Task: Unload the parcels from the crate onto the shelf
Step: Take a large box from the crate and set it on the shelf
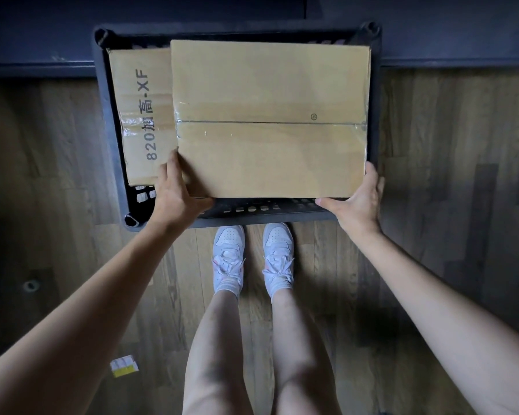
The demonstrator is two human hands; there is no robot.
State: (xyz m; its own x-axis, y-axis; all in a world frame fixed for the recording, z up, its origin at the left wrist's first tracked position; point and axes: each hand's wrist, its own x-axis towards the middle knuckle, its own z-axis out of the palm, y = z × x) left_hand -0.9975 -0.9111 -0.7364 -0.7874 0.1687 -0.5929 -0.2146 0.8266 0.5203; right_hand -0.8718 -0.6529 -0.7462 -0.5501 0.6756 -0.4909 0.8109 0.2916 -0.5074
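Two parcels: large (270,115), printed (138,115); one crate (282,215).

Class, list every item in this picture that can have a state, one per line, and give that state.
Large parcel: taped shut, flat side up, over the crate, gripped at its near corners.
Printed parcel: taped shut, in the crate, partly under the large parcel.
Crate: on the floor, still loaded.
Left hand: grips the large parcel's near left corner.
Right hand: grips its near right corner.
Shoes: laced, planted on the floor.
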